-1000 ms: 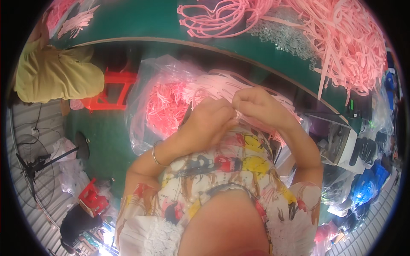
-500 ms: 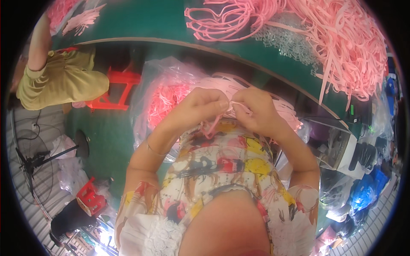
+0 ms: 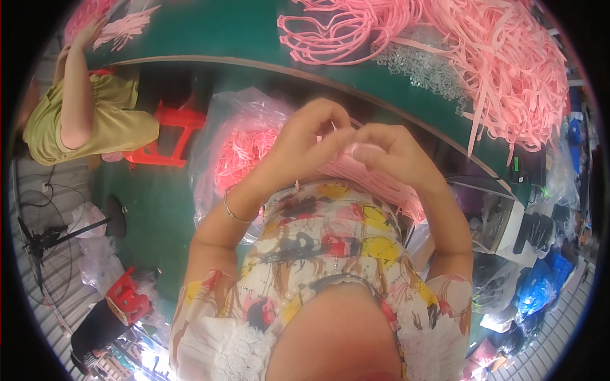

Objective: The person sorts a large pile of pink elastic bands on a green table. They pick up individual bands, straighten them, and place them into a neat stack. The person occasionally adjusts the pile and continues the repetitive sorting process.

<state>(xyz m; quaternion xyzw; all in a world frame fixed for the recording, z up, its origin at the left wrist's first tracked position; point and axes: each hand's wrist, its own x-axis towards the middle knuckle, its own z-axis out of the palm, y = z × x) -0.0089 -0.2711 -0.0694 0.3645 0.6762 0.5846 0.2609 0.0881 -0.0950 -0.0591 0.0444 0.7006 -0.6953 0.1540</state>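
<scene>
Above my lap, my left hand (image 3: 311,140) and my right hand (image 3: 400,155) meet at the fingertips. The fingers of both are curled in a pinch. A little pink shows between them, but what they grip is mostly hidden by the fingers. Beneath and behind the hands, a bundle of flat pink straps (image 3: 384,185) lies across my lap. To the left of it, a clear plastic bag (image 3: 219,117) stands open around a heap of brighter pink strands (image 3: 238,155).
A green table (image 3: 222,32) curves across the front, bearing pink looped straps (image 3: 337,32), small clear plastic pieces (image 3: 426,66) and a large pink strap pile (image 3: 508,82). At left, a co-worker in a yellow-green shirt (image 3: 108,127) sits by a red stool (image 3: 171,136). A fan (image 3: 41,244) stands nearby.
Both hands have risen slightly towards the table, and the left fingers have arched. The pink strap seen hanging between them before is now hidden. The co-worker's arms have shifted at the table.
</scene>
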